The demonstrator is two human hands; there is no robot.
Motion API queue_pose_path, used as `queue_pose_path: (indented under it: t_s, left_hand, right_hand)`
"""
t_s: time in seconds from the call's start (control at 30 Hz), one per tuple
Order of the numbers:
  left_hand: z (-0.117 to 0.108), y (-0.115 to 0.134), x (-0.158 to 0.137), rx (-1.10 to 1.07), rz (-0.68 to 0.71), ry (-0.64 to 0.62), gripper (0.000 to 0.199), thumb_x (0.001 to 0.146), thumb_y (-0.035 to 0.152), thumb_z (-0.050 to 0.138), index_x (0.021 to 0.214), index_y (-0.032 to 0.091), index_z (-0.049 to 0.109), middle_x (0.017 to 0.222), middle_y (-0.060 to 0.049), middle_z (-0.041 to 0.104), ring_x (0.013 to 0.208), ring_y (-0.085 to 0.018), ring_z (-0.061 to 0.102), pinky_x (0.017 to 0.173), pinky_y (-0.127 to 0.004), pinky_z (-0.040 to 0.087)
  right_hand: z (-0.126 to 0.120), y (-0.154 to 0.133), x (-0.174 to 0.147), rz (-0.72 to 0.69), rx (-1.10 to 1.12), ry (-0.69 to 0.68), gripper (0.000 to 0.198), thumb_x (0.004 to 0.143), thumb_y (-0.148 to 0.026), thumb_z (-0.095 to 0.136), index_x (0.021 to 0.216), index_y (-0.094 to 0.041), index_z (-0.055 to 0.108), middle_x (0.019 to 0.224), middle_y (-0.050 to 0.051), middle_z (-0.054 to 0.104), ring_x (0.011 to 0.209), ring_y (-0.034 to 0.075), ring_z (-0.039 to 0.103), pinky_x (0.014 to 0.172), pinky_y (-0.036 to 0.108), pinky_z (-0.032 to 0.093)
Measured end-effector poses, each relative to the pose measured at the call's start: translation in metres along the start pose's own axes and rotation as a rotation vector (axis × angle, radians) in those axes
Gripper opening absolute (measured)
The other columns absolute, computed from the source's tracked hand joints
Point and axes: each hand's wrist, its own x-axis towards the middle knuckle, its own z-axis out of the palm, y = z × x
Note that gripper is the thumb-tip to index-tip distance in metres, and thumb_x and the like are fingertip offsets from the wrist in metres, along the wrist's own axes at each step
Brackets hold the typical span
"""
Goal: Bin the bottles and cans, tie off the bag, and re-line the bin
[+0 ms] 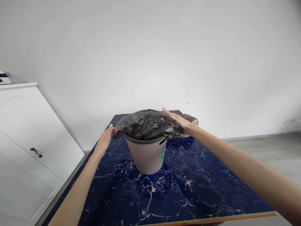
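A pinkish-beige trash bin (147, 155) with a dark grey rim, a slot handle and a teal label stands upright. A thin black trash bag (145, 124) lies puffed over its mouth, its loose part trailing right past the rim. At the bin's left, my left hand (105, 139) is closed on the bag's edge. My right hand (177, 120) rests on the bag at the right side of the rim, with a finger or thumb stretched out and the others partly hidden. The inside of the bin is covered.
The bin stands on a dark blue marble-patterned table (197, 182) with a wooden front edge. Behind it rises a white wall (150, 56). To the left is a white cabinet (30, 125) with a dark handle. Grey floor (265, 149) shows at the right.
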Motion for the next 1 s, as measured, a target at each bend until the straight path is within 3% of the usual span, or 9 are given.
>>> queue_pose_path:
  t_s: [0.13, 0.27, 0.37, 0.47, 0.57, 0.8, 1.0]
  left_hand:
    - [-0.002, 0.025, -0.011, -0.120, 0.177, 0.017, 0.064, 0.106, 0.070, 0.033, 0.122, 0.020, 0.070, 0.138, -0.013, 0.073, 0.131, -0.028, 0.066, 0.116, -0.037, 0.048]
    - [-0.007, 0.054, -0.024, -0.060, 0.338, -0.014, 0.046, 0.108, 0.058, 0.047, 0.130, 0.023, 0.068, 0.136, -0.011, 0.071, 0.134, -0.028, 0.061, 0.116, -0.039, 0.045]
    - [-0.012, 0.063, -0.031, -0.022, 0.412, -0.074, 0.028, 0.100, 0.046, 0.065, 0.118, 0.025, 0.071, 0.122, -0.008, 0.070, 0.118, -0.028, 0.065, 0.098, -0.038, 0.052]
    - [-0.017, 0.062, -0.037, -0.108, 0.576, -0.120, 0.004, 0.097, 0.028, 0.067, 0.095, 0.024, 0.067, 0.101, -0.006, 0.063, 0.095, -0.023, 0.061, 0.082, -0.036, 0.050]
    - [-0.022, 0.058, -0.046, -0.171, 0.689, -0.153, 0.014, 0.095, 0.014, 0.065, 0.085, 0.024, 0.062, 0.096, -0.004, 0.057, 0.091, -0.021, 0.057, 0.079, -0.034, 0.047]
    - [-0.027, 0.043, -0.068, -0.034, 0.768, -0.177, 0.022, 0.093, 0.004, 0.062, 0.087, 0.025, 0.059, 0.092, -0.002, 0.057, 0.086, -0.019, 0.057, 0.076, -0.033, 0.047]
    - [-0.017, 0.025, -0.072, 0.179, 0.799, -0.199, 0.016, 0.091, 0.009, 0.066, 0.089, 0.025, 0.066, 0.098, -0.005, 0.065, 0.097, -0.024, 0.062, 0.088, -0.039, 0.051]
  right_hand:
    - [-0.009, -0.034, -0.013, -0.011, 0.042, 0.158, 0.065, 0.108, -0.074, 0.038, 0.128, -0.024, 0.075, 0.142, 0.013, 0.073, 0.137, 0.031, 0.065, 0.122, 0.055, 0.046]
    - [-0.016, -0.069, -0.038, -0.156, -0.097, 0.111, 0.054, 0.110, -0.068, 0.043, 0.120, -0.027, 0.077, 0.136, 0.008, 0.076, 0.134, 0.030, 0.065, 0.120, 0.053, 0.047]
    - [-0.013, -0.078, -0.054, -0.347, -0.163, 0.044, 0.038, 0.103, -0.059, 0.067, 0.116, -0.025, 0.077, 0.129, 0.008, 0.078, 0.128, 0.029, 0.068, 0.110, 0.048, 0.054]
    - [-0.005, -0.076, -0.068, -0.613, -0.257, 0.047, 0.019, 0.099, -0.039, 0.078, 0.108, -0.022, 0.075, 0.122, 0.010, 0.077, 0.126, 0.027, 0.066, 0.105, 0.045, 0.057]
    - [0.003, -0.073, -0.084, -0.755, -0.386, 0.063, 0.007, 0.104, -0.026, 0.072, 0.106, -0.020, 0.071, 0.115, 0.011, 0.072, 0.111, 0.025, 0.067, 0.093, 0.044, 0.057]
    - [0.016, -0.063, -0.112, -0.808, -0.573, -0.031, 0.012, 0.106, -0.010, 0.056, 0.113, -0.017, 0.063, 0.102, 0.009, 0.069, 0.087, 0.021, 0.063, 0.072, 0.036, 0.054]
    - [0.024, -0.039, -0.113, -0.693, -0.610, -0.234, 0.018, 0.107, -0.015, 0.056, 0.124, -0.016, 0.063, 0.114, 0.011, 0.073, 0.095, 0.025, 0.071, 0.075, 0.040, 0.059]
